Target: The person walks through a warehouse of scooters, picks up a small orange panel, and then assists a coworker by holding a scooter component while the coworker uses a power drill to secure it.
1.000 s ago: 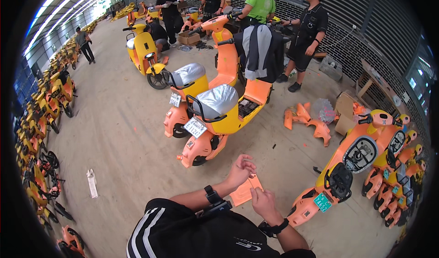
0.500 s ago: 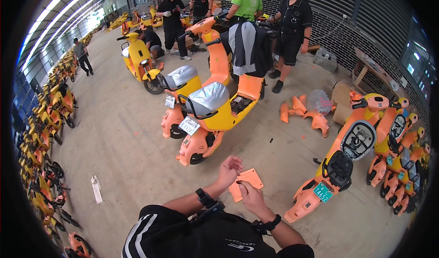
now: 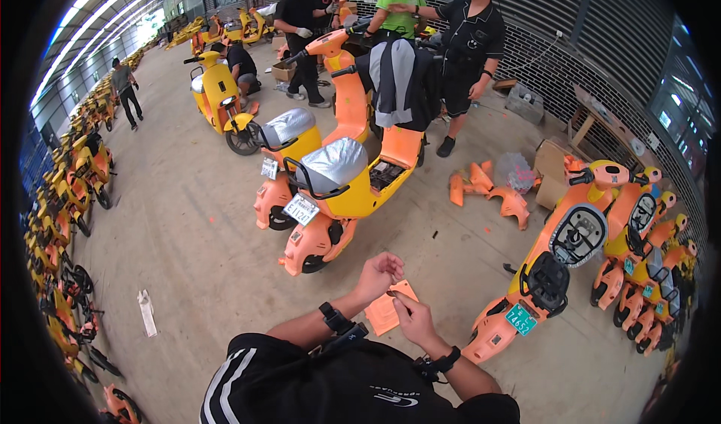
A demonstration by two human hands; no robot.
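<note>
Seen from above, a person's left hand (image 3: pixel 379 272) and right hand (image 3: pixel 411 317) pinch a thin flat orange square sheet (image 3: pixel 384 311) between them, fingers curled on its edges. Just beyond the sheet stands an orange-and-yellow electric scooter with a silver seat cover (image 3: pixel 334 191), a white rectangular plate (image 3: pixel 300 209) on its tail. Right of the sheet, another orange scooter (image 3: pixel 556 270) carries a green rectangular plate (image 3: pixel 520 319). Beyond that scooter sits a brown cardboard box (image 3: pixel 550 172).

I'm looking at a big workshop for elec. scooters. An orange-and-yellow scooter with a silver seat cover (image 3: pixel 330 191) stands on the grey concrete floor (image 3: pixel 188 221). Long rows of parked yellow scooters (image 3: pixel 71 199) line the side. Loose orange plastic body panels (image 3: pixel 488 191) lie about, w/ people in dark work clothes (image 3: pixel 466 48) nearby.
</note>
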